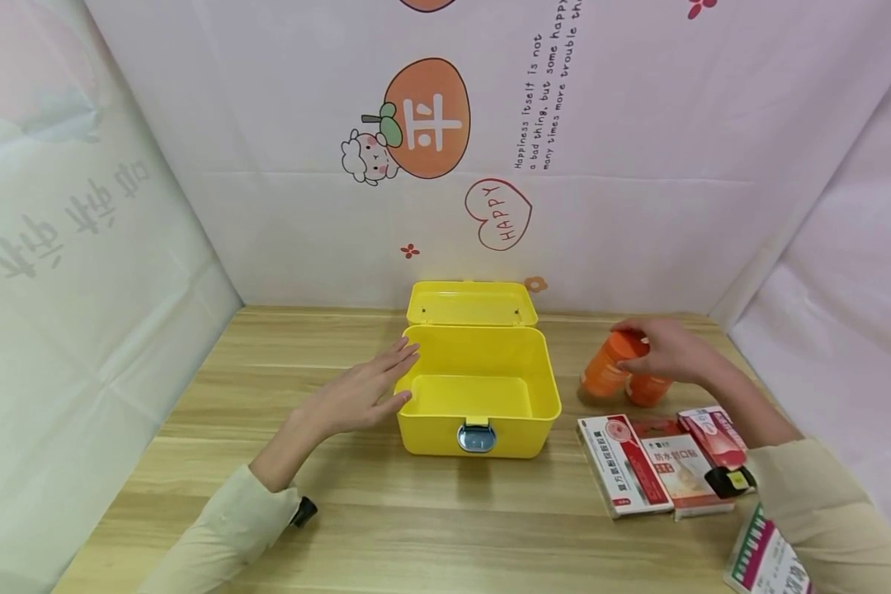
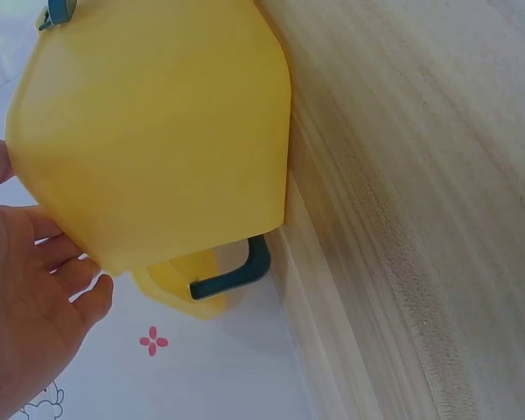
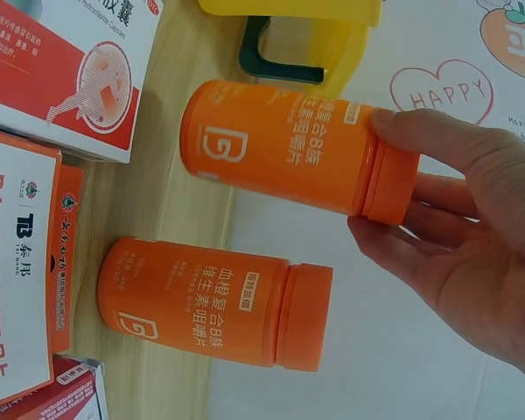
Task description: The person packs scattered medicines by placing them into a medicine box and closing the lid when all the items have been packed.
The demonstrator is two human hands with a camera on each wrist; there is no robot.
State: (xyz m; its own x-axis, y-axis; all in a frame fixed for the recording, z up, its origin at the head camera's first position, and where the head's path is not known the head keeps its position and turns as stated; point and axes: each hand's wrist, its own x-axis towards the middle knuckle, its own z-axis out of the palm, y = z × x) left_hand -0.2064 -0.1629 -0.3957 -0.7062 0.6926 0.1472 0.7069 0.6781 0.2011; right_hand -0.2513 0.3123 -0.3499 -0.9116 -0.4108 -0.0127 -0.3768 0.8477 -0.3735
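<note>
My right hand (image 1: 671, 351) pinches an orange pill bottle (image 3: 271, 144) by its cap, fingers and thumb on either side. In the head view that bottle tilts slightly and looks lifted off the table. A second orange bottle (image 3: 214, 302) stands upright beside it, partly hidden behind the hand in the head view. On the left, my left hand (image 1: 364, 392) touches the rim of a yellow box (image 1: 475, 433) with its fingers extended. The box's lid (image 1: 471, 304) is swung back, and the inside holds nothing visible. A dark handle (image 2: 232, 276) shows in the left wrist view.
Right of the yellow box lie a red-and-white medicine box (image 1: 624, 466), a plaster box (image 1: 686, 474) and a pink box (image 1: 716, 437). A green-and-purple box (image 1: 772, 557) lies nearer, partly under the right sleeve. A printed cloth (image 1: 304, 239) hangs behind the wooden table (image 1: 445, 528).
</note>
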